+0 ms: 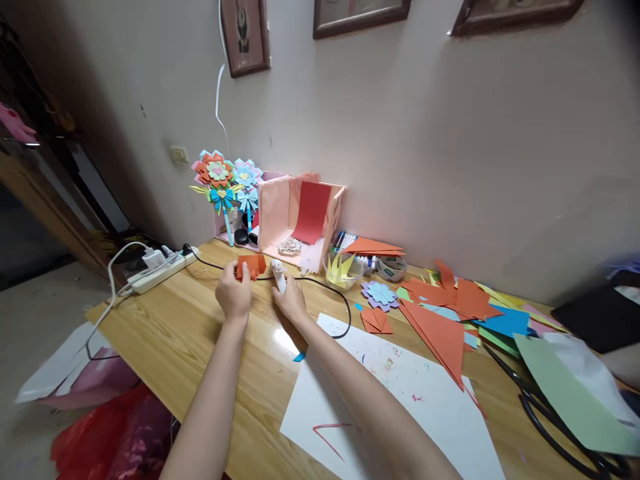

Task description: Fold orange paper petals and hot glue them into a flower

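Note:
My left hand point(234, 293) pinches a small folded orange paper piece point(251, 266) above the wooden table. Just to its right, my right hand point(293, 299) is closed on a white glue gun point(279, 275), whose black cord runs across the table. The paper and the glue gun are close together but apart. A blue and purple paper flower point(380, 295) and another folded orange piece point(377, 321) lie to the right. Under my right forearm is a large white sheet point(400, 380) with coloured marks.
Paper flowers point(218, 171) stand by a pink box point(275, 217) at the back. A power strip point(165, 271) lies at the left edge. Black scissors point(533, 393), orange sheets point(440, 337) and a plastic bowl point(343, 272) are on the right side.

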The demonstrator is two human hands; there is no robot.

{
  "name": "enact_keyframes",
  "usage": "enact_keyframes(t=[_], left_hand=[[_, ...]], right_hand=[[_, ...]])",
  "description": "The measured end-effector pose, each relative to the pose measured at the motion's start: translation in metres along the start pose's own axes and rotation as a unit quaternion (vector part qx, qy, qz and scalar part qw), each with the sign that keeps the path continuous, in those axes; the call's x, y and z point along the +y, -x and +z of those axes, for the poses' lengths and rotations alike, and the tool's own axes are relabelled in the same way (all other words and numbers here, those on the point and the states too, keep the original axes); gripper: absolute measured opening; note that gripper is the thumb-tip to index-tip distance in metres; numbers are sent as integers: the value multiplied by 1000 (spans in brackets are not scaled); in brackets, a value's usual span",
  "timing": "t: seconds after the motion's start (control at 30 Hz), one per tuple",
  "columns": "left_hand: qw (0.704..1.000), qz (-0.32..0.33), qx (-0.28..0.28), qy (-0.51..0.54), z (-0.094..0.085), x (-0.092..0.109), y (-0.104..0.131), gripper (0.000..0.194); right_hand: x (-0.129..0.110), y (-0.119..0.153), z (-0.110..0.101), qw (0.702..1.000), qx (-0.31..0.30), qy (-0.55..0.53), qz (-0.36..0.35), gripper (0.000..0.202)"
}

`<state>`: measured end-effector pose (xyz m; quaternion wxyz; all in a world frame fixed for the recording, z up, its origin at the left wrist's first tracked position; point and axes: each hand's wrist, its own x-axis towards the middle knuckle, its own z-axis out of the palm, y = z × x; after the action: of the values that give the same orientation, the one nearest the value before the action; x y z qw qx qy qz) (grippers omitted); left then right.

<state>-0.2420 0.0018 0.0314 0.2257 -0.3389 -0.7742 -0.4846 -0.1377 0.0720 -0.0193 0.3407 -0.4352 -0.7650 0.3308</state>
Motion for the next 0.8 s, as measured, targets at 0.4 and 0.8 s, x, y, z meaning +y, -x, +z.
enact_keyframes(t=[0.4,0.8], left_hand=[[988,68,-131,-33,8,6,15,16],[970,162,-182,11,8,15,23,15]], right_hand=[[31,60,-88,989,-32,-137,-35,29],[32,76,-94,990,-62,-127,-27,33]])
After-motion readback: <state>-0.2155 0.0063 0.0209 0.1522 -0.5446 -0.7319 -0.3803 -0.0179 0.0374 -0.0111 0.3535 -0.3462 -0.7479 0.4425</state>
